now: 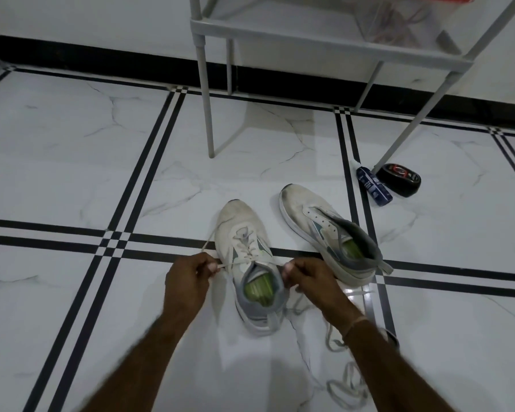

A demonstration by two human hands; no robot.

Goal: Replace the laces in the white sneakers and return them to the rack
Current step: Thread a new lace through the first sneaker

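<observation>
Two white sneakers with green insoles stand on the tiled floor. The left sneaker (244,233) is laced up; its white lace (244,264) runs out sideways from the top eyelets. My left hand (191,278) pinches one end of that lace, and my right hand (306,278) pinches the other end, both held level with the shoe's opening. The right sneaker (324,230) stands to the right with bare eyelets and no lace. Loose laces (344,382) lie curled on the floor under my right forearm.
A grey shoe rack (333,37) stands against the wall beyond the shoes, a clear bag on its lowest shelf. A blue bottle (373,187) and a black polish container (400,179) lie by its front right leg.
</observation>
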